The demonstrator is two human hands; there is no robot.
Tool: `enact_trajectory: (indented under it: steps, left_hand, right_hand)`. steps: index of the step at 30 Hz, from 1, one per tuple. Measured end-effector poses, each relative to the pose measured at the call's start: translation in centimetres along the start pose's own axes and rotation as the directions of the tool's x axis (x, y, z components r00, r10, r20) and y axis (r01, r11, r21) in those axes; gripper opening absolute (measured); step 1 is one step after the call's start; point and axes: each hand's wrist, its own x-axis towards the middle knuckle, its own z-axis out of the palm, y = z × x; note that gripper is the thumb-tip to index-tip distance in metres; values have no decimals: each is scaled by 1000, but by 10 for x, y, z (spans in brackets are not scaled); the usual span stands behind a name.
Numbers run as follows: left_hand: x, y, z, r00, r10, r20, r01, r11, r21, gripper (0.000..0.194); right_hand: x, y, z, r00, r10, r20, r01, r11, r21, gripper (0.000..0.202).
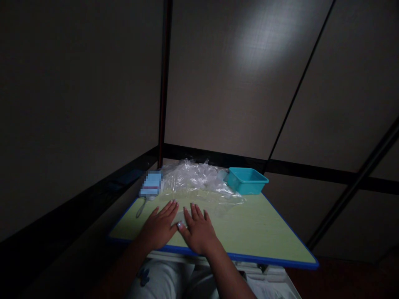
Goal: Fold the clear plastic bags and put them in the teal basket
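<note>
Both of my hands lie flat on the pale green tabletop [262, 228], near its front edge. My left hand [160, 226] has its fingers stretched forward. My right hand [199, 228] rests just beside it, fingers spread and the thumbs close together. Between and under the hands a pale patch shows, too faint to make out. Just beyond the fingertips lies a crumpled heap of clear plastic bags [199, 178], its front edge reaching toward my hands. Neither hand visibly grips anything.
At the back right stands a turquoise plastic basket [249, 187]. A blurred light-blue item [151, 182] with a thin loop [141, 209] lies at the left edge. Wall panels close in behind and to the left. Below the blue-edged table is an open drawer or shelf [268, 274].
</note>
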Motion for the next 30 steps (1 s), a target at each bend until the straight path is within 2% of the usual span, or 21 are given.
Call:
enact_trajectory:
  steps: [21,26,30]
  left_hand:
    - [0,-1,1,1000,-20,-14,20,1000,-5,63]
    - [0,-2,4,999,-14,-44,13,1000,-12,65]
    - [0,-4,5,998,-26,-52,25,1000,-18,66]
  right_hand:
    - [-2,1,0,999,-4,48,5,1000,-8,66]
    - [-5,18,-2,999,29,43,-29,1000,2,68]
    - [-1,38,-5,987,159,34,-158,987,-24,70]
